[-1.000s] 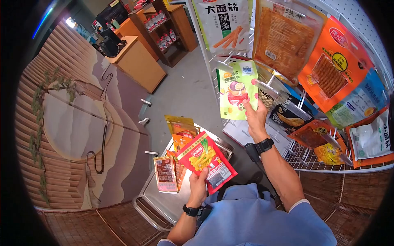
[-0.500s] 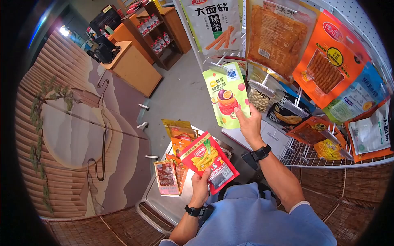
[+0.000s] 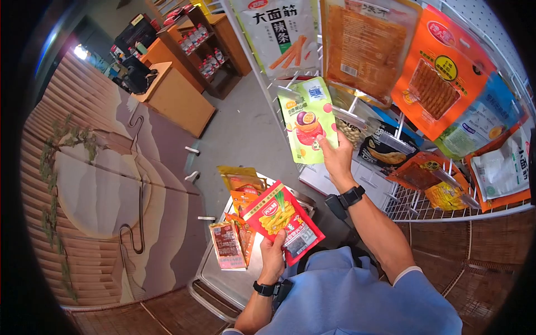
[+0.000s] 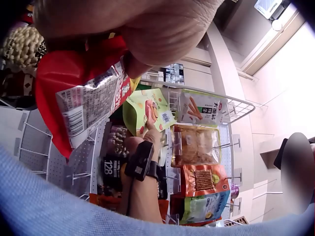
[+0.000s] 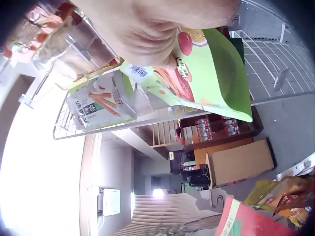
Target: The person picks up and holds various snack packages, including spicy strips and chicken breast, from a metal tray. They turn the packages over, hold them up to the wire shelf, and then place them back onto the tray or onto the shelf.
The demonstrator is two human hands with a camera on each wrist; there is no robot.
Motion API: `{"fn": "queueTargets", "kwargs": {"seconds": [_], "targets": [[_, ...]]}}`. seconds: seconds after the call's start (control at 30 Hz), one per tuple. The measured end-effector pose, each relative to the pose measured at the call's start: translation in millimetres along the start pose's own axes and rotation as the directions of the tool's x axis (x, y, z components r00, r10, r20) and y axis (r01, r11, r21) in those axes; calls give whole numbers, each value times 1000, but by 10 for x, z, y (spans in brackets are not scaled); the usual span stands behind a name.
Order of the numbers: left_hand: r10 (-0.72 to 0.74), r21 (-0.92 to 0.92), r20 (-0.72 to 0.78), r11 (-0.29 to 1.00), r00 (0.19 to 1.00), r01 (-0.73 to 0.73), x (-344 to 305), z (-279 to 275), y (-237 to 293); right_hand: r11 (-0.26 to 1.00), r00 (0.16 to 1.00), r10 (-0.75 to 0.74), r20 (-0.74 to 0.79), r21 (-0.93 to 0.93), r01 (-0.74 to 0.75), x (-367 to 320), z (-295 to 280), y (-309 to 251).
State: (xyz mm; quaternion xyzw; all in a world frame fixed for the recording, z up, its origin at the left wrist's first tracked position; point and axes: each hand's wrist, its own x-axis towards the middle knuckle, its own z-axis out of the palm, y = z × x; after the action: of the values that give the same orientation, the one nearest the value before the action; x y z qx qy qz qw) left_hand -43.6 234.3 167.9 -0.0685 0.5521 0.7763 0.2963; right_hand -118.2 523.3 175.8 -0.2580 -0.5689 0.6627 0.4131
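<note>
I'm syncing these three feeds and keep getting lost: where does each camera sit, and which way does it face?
Head: on the head, facing down; shows the blue shirt, left hand gripping the red packet, right hand holding the green packet.
Left wrist: beneath the left palm, facing the snack rack and right forearm.
Right wrist: beneath the right palm, facing the rack and shop.
Shared: all show the green packet.

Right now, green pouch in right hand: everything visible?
The green pouch is glossy light-green plastic, printed with cut passion fruit, pink dots and a blue logo near the top. It is upright, slightly tilted, at the left side of the wire rack. The right hand pinches its lower right edge. Whether it hangs on a peg is unclear.
</note>
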Motion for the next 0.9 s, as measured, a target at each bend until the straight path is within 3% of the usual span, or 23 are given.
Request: {"fn": "queueTargets", "kwargs": {"seconds": [0.1,0.2,0.23,0.27,0.3,0.33,0.37,0.4,0.5,0.63,0.7,0.73,0.83,0.9], "targets": [[8,0,8,1000,1000,-8,-15,28,4,979,993,104,-59,-169,-113,16,-87,227],[6,13,12,1000,1000,-6,-18,27,-10,973,973,184,-136,-114,-200,-176,-183,536],[11,20,10,1000,1000,-11,-19,19,-15,946,955,286,-82,-133,-295,-279,-250,560],[-1,25,18,1000,1000,1,-15,16,-27,944,953,288,-97,-135,-300,-393,-318,586],[-9,26,4,1000,1000,9,-14,12,-44,901,896,431,105,-100,-422,-520,-379,596],[-18,27,-10,999,1000,18,-10,9,-62,837,786,539,304,-89,-540,-648,-424,562],[-38,32,-3,999,999,38,0,6,-79,779,689,574,442,-37,-625,-803,-482,524],[-53,38,3,998,999,53,9,7,-93,707,580,578,574,2,-707,-955,-510,414],[-72,61,53,996,996,68,38,66,-108,754,444,457,770,-71,-653,-1297,-565,332],[-122,135,77,985,990,111,71,150,-124,800,514,438,738,-58,-598,-1372,-636,252],[-103,134,104,987,989,88,87,195,-154,908,649,349,676,-72,-413,-1317,-725,143],[-109,141,113,986,988,93,111,166,-173,908,659,349,667,-68,-412,-1304,-773,147],[-94,203,164,977,982,60,142,173,-199,857,836,427,345,139,-495,-1228,-969,168],[-130,244,153,966,980,91,116,214,-166,862,911,382,153,297,-411,-1103,-1150,96]]}}
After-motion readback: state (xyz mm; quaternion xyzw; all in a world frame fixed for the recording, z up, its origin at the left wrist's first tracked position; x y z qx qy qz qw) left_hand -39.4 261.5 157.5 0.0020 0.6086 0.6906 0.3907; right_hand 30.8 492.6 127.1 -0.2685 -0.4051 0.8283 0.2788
